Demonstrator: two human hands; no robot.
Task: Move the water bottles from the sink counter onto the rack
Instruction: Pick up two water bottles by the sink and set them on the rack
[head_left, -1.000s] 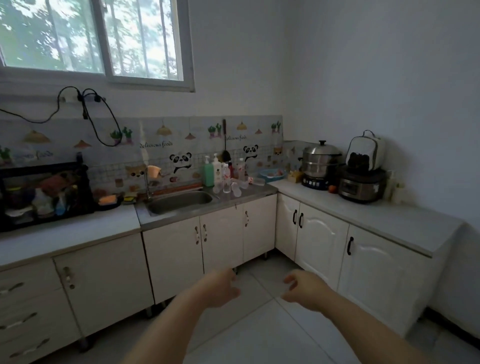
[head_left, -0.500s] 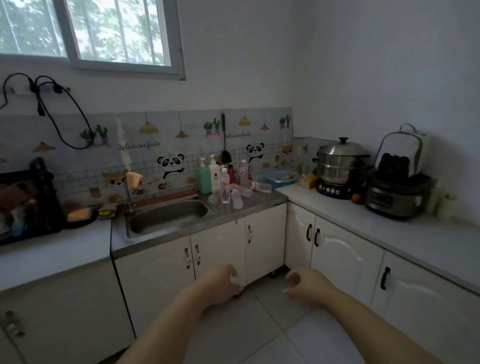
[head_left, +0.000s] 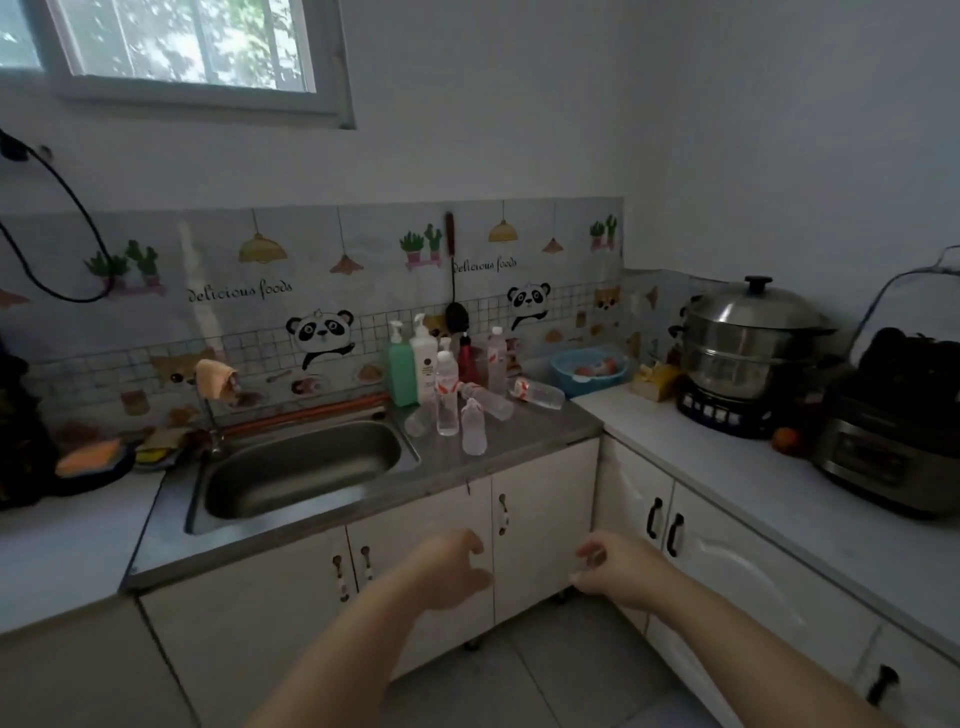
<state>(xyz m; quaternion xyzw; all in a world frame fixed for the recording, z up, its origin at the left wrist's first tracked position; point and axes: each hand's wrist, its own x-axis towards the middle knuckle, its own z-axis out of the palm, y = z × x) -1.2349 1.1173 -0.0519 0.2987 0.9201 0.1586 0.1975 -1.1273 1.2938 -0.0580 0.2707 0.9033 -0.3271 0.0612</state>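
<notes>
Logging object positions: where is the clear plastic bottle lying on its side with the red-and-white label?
In the head view, the clear plastic bottle lies right of the steel sink, on the grey counter's back corner beside the blue bowl.

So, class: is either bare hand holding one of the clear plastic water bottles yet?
No: the left hand and right hand are both empty, well short of the clear plastic water bottles on the grey sink counter.

The dark rack (head_left: 21, 431) is cut off by the left edge. The cooker (head_left: 893, 457) runs off the right edge. Bottle (head_left: 493, 358) labels are too small to read.
</notes>
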